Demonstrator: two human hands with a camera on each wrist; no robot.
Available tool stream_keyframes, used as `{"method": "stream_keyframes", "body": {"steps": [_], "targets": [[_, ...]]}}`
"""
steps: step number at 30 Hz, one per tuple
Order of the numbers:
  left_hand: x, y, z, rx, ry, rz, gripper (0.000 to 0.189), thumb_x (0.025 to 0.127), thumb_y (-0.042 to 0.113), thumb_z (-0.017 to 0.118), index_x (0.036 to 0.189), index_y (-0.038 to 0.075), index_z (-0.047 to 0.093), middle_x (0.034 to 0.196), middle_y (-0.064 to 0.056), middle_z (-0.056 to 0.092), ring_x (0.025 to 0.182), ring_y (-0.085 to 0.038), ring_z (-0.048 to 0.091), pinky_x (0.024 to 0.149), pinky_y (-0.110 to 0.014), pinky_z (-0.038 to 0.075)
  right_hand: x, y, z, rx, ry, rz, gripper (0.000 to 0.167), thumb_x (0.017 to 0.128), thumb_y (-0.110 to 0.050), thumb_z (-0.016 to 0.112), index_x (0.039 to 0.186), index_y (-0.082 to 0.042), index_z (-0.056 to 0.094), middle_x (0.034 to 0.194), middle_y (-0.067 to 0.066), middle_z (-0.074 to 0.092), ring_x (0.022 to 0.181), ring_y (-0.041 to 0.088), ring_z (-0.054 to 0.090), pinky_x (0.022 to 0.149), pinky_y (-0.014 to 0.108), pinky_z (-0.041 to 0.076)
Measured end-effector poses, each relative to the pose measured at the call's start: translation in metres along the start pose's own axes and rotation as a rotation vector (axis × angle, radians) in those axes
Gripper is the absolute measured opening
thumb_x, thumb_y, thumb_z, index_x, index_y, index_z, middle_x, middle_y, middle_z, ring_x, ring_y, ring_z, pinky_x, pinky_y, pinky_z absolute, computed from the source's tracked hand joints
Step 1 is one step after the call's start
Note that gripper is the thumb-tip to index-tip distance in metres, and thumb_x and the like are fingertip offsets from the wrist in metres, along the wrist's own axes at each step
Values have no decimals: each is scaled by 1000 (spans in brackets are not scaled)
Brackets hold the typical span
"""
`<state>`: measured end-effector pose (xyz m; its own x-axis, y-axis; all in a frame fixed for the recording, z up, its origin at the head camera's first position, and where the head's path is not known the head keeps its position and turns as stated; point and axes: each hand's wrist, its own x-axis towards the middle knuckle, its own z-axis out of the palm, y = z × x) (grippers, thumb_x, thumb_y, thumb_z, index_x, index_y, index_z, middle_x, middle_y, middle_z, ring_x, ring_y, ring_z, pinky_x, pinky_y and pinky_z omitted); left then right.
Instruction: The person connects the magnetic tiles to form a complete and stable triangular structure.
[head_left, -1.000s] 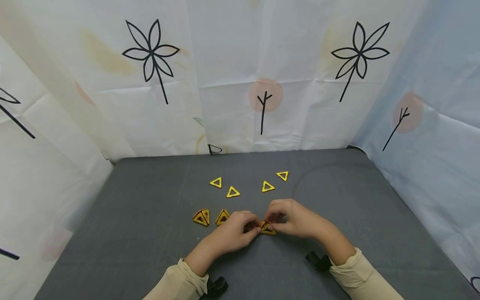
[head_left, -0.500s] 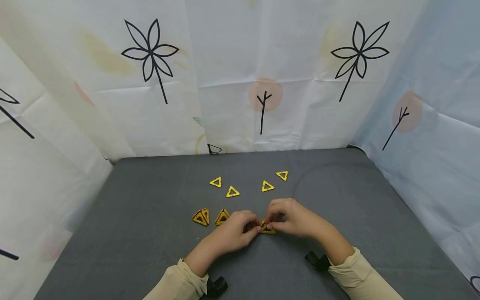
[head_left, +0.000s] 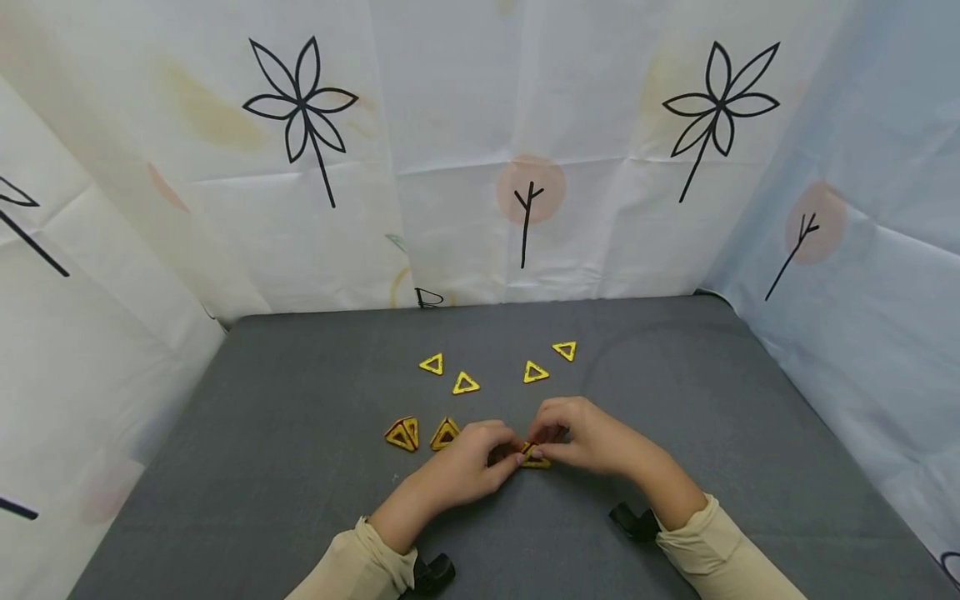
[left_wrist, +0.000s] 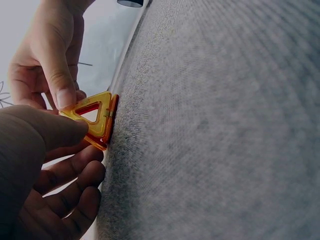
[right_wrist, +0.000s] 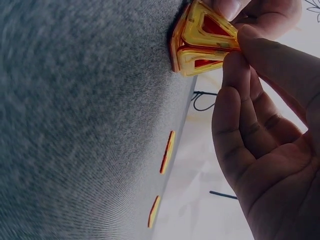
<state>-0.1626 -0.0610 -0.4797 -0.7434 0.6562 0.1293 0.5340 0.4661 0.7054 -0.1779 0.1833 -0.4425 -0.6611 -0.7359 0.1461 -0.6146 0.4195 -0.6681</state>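
Both hands work on a small pyramid of yellow magnetic triangle tiles (head_left: 537,462) at the near middle of the table. My left hand (head_left: 474,460) pinches its left side; in the left wrist view the thumb lies on a tile (left_wrist: 106,112) near its edge. From the right, my right hand (head_left: 588,437) pinches the top with thumb and fingers. Seen in the right wrist view, tilted tiles (right_wrist: 207,27) lean together at the tip, with red-orange inner edges, over a base close on the cloth. The fingers cover part of the tip.
Left of the hands stand two similar tile pyramids, an outer one (head_left: 402,434) and an inner one (head_left: 445,432) partly behind the left hand. Farther back several single triangle tiles (head_left: 466,384) lie flat on the grey table (head_left: 300,375). A printed curtain (head_left: 450,125) encloses the back and sides.
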Motion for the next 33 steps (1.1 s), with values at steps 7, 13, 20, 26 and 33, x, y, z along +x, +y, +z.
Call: {"method": "stream_keyframes", "body": {"steps": [7,13,20,26,33], "targets": [[-1,1,-2,20,6,4,10,105,17,69,110,15,78,98,6,70,83,1,59,77,-20,53,2,-3,0,-4,16,-16,11,94,-10,81,105,-14,79,100,0,72,87,2,67,77,26,60],[-1,2,-3,34,15,8,11,105,17,70,110,15,79,98,6,70,83,1,59,76,-20,53,4,-4,0,-20,14,-20,12,94,-10,81,105,-13,78,99,0,72,87,2,66,77,27,60],[-2,1,-3,21,22,5,11,105,17,70,112,15,79,99,6,70,84,1,60,77,-20,54,3,-5,-5,12,-3,-6,14,96,-7,79,110,-9,78,100,3,73,87,2,68,77,28,61],[-3,3,-4,11,24,-8,13,104,18,70,113,15,79,98,6,70,82,2,60,75,-20,54,1,-1,-10,32,8,17,11,100,-15,76,110,-12,78,101,-2,74,87,3,68,76,28,59],[0,5,-6,11,42,0,14,104,18,71,114,13,79,97,5,70,83,2,61,77,-20,55,-11,13,-24,21,121,69,12,101,-17,75,110,-10,78,100,-6,73,86,6,66,77,31,57]]}}
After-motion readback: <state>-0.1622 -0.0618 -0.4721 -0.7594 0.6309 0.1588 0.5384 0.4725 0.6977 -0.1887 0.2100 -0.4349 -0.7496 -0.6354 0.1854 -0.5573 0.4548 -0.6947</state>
